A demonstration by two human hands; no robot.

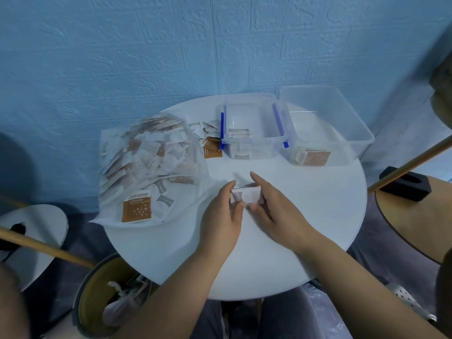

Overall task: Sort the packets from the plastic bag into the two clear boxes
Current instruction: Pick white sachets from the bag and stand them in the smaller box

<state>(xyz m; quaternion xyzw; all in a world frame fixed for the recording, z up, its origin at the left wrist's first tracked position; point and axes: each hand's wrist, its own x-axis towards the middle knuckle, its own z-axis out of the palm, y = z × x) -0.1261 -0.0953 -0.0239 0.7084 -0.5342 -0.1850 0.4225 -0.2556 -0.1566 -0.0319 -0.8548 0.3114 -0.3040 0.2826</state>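
At the middle of the round white table (pixel 305 231), my left hand (pixel 221 216) and my right hand (pixel 274 209) together hold a small stack of white packets (pixel 245 195) just above the tabletop. A clear plastic bag (pixel 146 162) full of white and brown packets lies at the left. A clear box with blue clips (pixel 252 128) at the back holds white packets. The larger clear box (pixel 330 128) to its right holds brown packets at its near end. A few loose packets (pixel 208 138) lie between the bag and the clipped box.
A blue textured wall stands behind the table. A bin with rubbish (pixel 110 297) is below the table's left edge. Wooden poles (pixel 44 248) cross at the left and right, and round stools stand on both sides.
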